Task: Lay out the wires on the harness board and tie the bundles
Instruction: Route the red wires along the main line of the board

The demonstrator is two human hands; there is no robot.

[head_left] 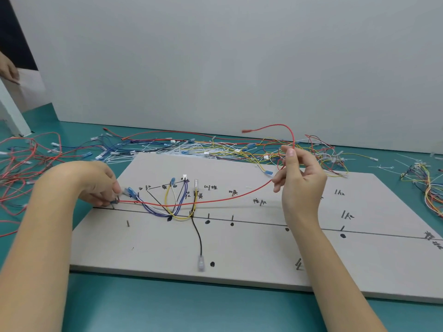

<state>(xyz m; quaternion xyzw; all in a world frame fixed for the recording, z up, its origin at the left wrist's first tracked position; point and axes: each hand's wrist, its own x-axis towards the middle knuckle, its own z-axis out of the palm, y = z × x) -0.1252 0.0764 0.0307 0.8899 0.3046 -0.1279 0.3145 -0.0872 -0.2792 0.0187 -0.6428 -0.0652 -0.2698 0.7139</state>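
Even, soft overhead light; your wide lens bends the edges.

You get bright, diffuse light with no glare: the board [239, 248] and the wall [239, 56] read evenly, and the red wire [215, 201] casts only a faint, soft shadow just beneath it. Your forearms stretch and blur slightly toward the bottom corners, the board's far edge bows, and the connector [201, 262] on the black wire's near end looks smeared.

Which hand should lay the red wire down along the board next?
Probably the right hand. It pinches the red wire in the air above the harness board, while the left hand pins the wire's end at the left pegs.
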